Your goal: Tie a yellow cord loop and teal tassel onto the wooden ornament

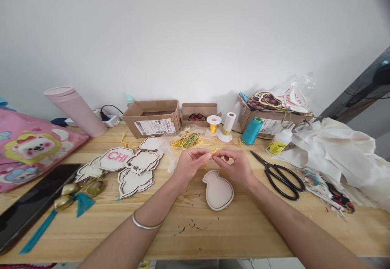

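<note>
My left hand and my right hand are close together above the wooden table, fingertips pinched on a short yellow cord stretched between them. Just below the hands a pale gourd-shaped wooden piece lies flat on the table. A silver bangle sits on my left wrist.
Several wooden cut-out shapes lie at the left, with golden bells and a teal tassel. Black scissors, a glue bottle, a teal thread cone, spools and cardboard boxes stand behind. White cloth is heaped at the right.
</note>
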